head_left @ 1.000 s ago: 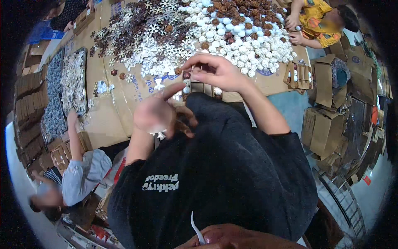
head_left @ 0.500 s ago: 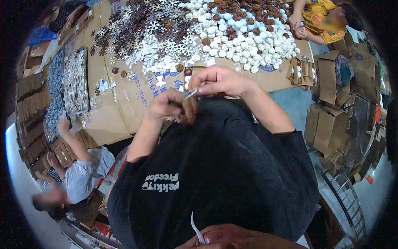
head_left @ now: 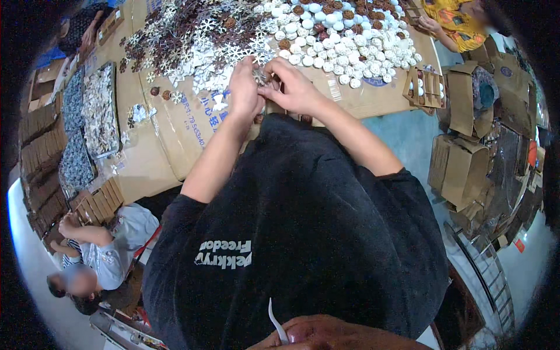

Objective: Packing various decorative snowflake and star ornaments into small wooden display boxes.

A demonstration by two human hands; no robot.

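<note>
Snowflake-like piece (head_left: 258, 76) at upper centre, nipped by the curled fingers of the right hand (head_left: 294, 91); left hand (head_left: 245, 93) close alongside, fingers nearly straight, its hold I can't tell. One loose pinch could lose it among the heaped snowflakes (head_left: 205, 25) beyond!
</note>
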